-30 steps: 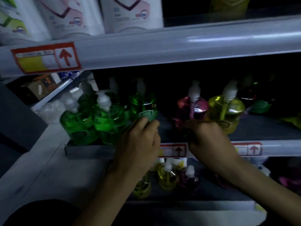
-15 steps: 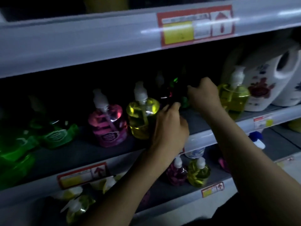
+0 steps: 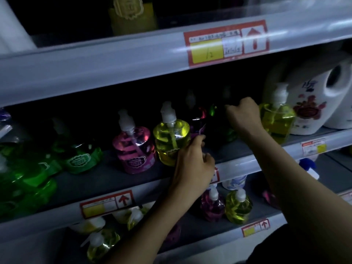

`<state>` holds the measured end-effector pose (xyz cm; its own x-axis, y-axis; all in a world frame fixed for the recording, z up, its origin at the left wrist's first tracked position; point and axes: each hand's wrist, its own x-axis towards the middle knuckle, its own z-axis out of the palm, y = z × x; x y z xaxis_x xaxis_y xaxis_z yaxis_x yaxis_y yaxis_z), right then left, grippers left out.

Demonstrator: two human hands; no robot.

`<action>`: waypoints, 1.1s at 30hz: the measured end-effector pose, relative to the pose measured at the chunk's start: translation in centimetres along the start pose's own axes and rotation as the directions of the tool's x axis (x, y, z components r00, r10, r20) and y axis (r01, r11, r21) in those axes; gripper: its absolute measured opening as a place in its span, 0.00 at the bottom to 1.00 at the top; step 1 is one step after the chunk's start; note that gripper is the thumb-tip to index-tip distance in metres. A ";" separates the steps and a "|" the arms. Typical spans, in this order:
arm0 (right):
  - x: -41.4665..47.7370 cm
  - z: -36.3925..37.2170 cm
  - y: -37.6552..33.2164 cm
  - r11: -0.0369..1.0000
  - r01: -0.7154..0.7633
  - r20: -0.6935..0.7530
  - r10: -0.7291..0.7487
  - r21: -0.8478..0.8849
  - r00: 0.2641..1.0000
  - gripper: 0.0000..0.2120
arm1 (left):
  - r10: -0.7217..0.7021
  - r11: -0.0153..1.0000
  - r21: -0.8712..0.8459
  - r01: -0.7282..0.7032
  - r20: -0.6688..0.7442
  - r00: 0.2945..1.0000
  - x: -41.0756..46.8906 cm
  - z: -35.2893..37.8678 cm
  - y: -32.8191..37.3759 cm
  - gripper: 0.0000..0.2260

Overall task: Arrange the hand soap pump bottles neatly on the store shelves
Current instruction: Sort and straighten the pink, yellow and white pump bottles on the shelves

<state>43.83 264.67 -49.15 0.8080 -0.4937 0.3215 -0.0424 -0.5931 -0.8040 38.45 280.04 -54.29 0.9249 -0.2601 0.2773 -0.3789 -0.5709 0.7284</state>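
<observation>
On the middle grey shelf (image 3: pixel 106 178), green clear-plastic pump bottles (image 3: pixel 82 159) crowd the left. A pink clear pump bottle (image 3: pixel 133 149) and a yellow clear pump bottle (image 3: pixel 171 141) stand upright side by side. The left hand (image 3: pixel 192 166), fingers half curled, sits at that yellow bottle's right side; whether it grips cannot be told. The right hand (image 3: pixel 243 117) is curled in the dark far gap, its hold hidden, just left of another yellow pump bottle (image 3: pixel 276 121).

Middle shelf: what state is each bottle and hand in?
pink pump bottle: upright, untouched.
yellow pump bottle: upright, left hand against its side.
right yellow bottle: upright, beside white jug.
left hand: fingers curled, grip unclear.
right hand: curled in dark back row, grip unclear.
</observation>
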 end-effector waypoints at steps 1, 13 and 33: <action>-0.7 -0.5 0.3 0.995 -0.003 -0.014 0.005 0.095 1.000 0.12 | -0.004 1.000 -0.014 0.004 0.000 1.000 -0.1 0.0 0.1 0.22; -6.6 -5.6 -1.3 0.856 -0.007 0.266 -0.153 0.516 0.952 0.09 | 0.075 0.912 -0.409 0.037 0.255 0.964 -2.6 -4.5 0.8 0.21; -15.7 11.2 -16.0 0.794 0.319 0.239 -0.492 0.518 0.837 0.09 | 0.082 0.934 0.348 0.079 -0.426 0.901 -9.5 -22.5 -9.1 0.27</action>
<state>38.38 289.05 -46.89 0.8378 0.0309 0.5451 0.5281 -0.2990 -0.7948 33.83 305.17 -49.44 0.8154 0.0502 0.5767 -0.2917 -0.8249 0.4843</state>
